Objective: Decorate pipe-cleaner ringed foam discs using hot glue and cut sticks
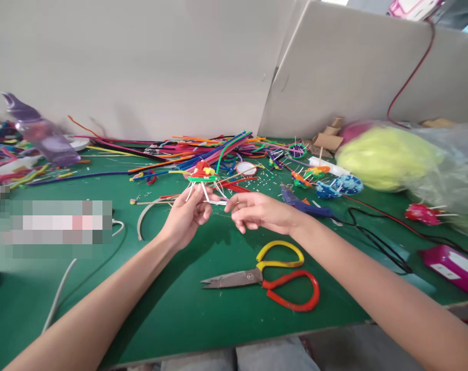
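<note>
My left hand (pixel 189 214) pinches a small pipe-cleaner ornament (pixel 203 172) by the thin white strips hanging below it. Its top is red and yellow, with a green fuzzy rim. Beside it, my right hand (pixel 255 210) has its fingers curled, the thumb and forefinger closed at the end of a white strip (pixel 216 202) that spans the gap between the hands. Exactly how the right fingertips grip it is too small to tell. Below my hands, scissors (pixel 253 277) with one yellow and one red handle lie on the green table (pixel 172 314), blades pointing left.
Colourful pipe cleaners (pixel 218 152) lie piled along the back. A purple bottle (pixel 44 131) stands at left. To the right are a blue glue gun (pixel 307 206) with a black cord, blue ornaments (pixel 340 186), a yellow-green bag (pixel 388 157) and a magenta box (pixel 452 268).
</note>
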Demonstrator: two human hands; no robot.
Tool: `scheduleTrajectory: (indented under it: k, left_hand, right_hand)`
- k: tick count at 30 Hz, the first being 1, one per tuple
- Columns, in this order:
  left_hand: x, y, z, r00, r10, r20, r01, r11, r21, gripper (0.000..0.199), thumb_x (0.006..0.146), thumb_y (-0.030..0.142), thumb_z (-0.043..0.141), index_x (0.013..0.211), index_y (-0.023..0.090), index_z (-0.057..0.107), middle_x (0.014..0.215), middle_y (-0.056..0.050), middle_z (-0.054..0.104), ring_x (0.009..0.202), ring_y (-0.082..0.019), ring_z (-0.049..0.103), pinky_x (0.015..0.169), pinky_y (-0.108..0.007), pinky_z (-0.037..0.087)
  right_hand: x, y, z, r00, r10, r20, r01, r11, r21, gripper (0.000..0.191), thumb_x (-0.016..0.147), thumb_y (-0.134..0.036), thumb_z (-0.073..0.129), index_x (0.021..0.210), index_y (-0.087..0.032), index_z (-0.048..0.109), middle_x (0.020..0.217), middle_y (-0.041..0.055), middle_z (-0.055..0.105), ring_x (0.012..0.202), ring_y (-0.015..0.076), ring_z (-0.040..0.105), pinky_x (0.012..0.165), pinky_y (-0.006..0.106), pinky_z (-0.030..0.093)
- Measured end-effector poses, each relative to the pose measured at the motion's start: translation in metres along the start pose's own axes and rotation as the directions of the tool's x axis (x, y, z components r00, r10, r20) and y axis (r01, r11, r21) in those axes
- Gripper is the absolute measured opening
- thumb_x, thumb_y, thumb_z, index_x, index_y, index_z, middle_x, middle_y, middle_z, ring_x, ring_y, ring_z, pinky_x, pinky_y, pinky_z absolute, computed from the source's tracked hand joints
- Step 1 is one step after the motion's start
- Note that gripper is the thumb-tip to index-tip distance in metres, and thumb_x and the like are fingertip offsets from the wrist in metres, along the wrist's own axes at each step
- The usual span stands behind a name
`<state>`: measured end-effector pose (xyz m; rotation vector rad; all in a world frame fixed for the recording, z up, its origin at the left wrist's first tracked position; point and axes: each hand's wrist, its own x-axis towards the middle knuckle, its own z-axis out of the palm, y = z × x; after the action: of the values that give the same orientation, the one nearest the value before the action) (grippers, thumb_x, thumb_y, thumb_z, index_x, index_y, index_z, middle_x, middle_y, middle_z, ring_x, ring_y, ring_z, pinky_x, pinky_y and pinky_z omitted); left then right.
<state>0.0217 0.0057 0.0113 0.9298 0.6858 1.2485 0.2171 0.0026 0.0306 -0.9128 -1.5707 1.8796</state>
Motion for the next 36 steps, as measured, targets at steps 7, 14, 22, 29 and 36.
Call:
scheduleTrajectory:
  k: [7,14,22,29,36]
  left_hand:
    - [-0.001,0.001,0.000,0.999,-0.017,0.030,0.019,0.997,-0.080,0.015,0.091,0.021,0.054,0.085,0.011,0.063,0.066,-0.001,0.063,0.045,-0.004,0.051,0.040,-0.012,0.040]
    - [0.000,0.000,-0.001,0.997,-0.036,0.074,0.045,0.992,-0.117,0.013,0.090,0.019,0.055,0.084,0.011,0.065,0.068,-0.001,0.062,0.048,-0.005,0.054,0.045,-0.013,0.045]
    - [0.001,0.000,-0.002,0.997,-0.058,0.047,0.063,0.992,-0.112,0.010,0.086,0.020,0.061,0.082,0.012,0.063,0.064,0.001,0.058,0.046,-0.005,0.051,0.043,-0.013,0.043]
    - [0.003,-0.002,-0.005,0.997,-0.035,0.068,0.042,0.994,-0.098,0.014,0.088,0.024,0.059,0.084,0.012,0.063,0.064,0.001,0.058,0.046,-0.005,0.050,0.042,-0.014,0.042]
    - [0.003,-0.002,-0.002,0.997,-0.040,0.061,0.046,0.995,-0.090,0.013,0.090,0.017,0.055,0.082,0.011,0.064,0.063,0.001,0.057,0.046,-0.005,0.050,0.042,-0.014,0.042]
  right_hand:
    - [0.003,0.004,0.010,0.998,-0.050,0.035,0.056,0.981,-0.188,0.016,0.079,-0.018,0.062,0.094,-0.012,0.063,0.067,0.0002,0.064,0.059,0.0105,0.064,0.044,0.017,0.038]
    - [-0.002,0.001,0.017,0.996,-0.075,0.052,0.085,0.968,-0.236,0.012,0.079,-0.025,0.066,0.078,-0.014,0.064,0.075,0.0041,0.069,0.065,0.0101,0.061,0.050,0.019,0.045]
    - [-0.018,0.001,0.023,1.000,0.003,-0.008,-0.001,0.972,0.236,0.015,0.073,-0.022,0.071,0.067,-0.014,0.059,0.066,0.0009,0.063,0.057,0.0070,0.057,0.039,0.014,0.026]
    - [-0.023,0.001,0.024,1.000,0.012,-0.026,-0.005,0.968,0.251,0.016,0.070,-0.016,0.072,0.078,-0.016,0.058,0.064,-0.0006,0.064,0.057,0.0085,0.060,0.039,0.014,0.028]
    - [-0.026,0.004,0.024,0.995,-0.008,-0.104,0.027,0.982,0.188,0.011,0.071,-0.018,0.071,0.073,-0.014,0.061,0.066,0.0019,0.065,0.059,0.0079,0.059,0.041,0.014,0.032]
